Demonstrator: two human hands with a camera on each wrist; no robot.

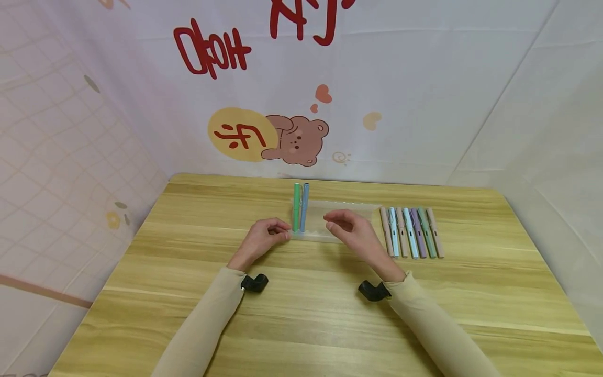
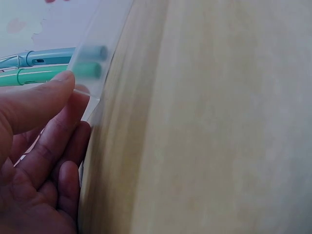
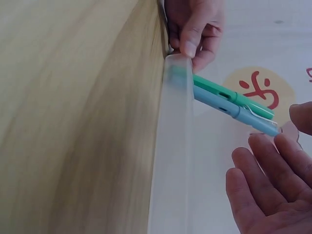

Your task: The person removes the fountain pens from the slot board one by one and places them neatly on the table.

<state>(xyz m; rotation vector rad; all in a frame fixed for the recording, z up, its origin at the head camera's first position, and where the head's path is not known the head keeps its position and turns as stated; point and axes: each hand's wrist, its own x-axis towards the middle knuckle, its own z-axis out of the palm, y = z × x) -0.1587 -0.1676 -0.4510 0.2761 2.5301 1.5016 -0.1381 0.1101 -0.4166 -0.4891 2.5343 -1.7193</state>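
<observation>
A translucent frosted plastic pen holder (image 1: 320, 236) lies on the table, with a scalloped edge. At its left end a green pen (image 1: 296, 207) and a blue pen (image 1: 304, 207) stand side by side, their lower ends behind its frosted front wall (image 3: 170, 146). My left hand (image 1: 265, 238) pinches the holder's left corner between thumb and fingers, close to the green pen (image 2: 44, 74). Over the holder's right part hovers my right hand (image 1: 355, 234), its fingers loosely bent, nothing held; the right wrist view shows its fingers (image 3: 265, 170) apart from the pens.
Several pens (image 1: 411, 233) in brown, light blue, purple and green lie in a row right of the holder. The wooden table (image 1: 306, 324) ends at a white printed cloth (image 1: 400, 104) behind. Black wrist mounts (image 1: 373, 290) sit on both wrists.
</observation>
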